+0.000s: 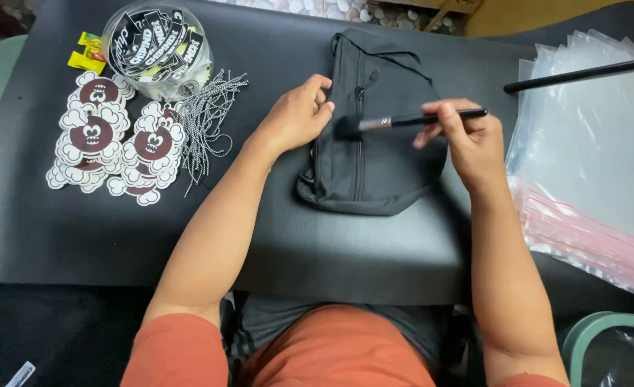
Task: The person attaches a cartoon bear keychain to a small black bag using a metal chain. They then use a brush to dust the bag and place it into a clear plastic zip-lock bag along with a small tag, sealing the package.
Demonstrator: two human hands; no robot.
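A black fabric pouch bag [381,165] with a vertical zipper lies on a dark mat [80,222]. My left hand [299,115] rests on the bag's left edge with its fingers curled, pressing it down. My right hand [467,136] pinches the black handle of a soft-headed brush [403,122]. The brush lies level, and its dark bristle head sits over the bag near the zipper.
At the far left stand a clear round tub of black-and-white stickers [156,46], a pile of cloud-edged brown cartoon tags [113,140] and a bunch of ball chains [206,118]. A stack of clear zip bags [589,165] fills the right, with a black rod [582,74] above it.
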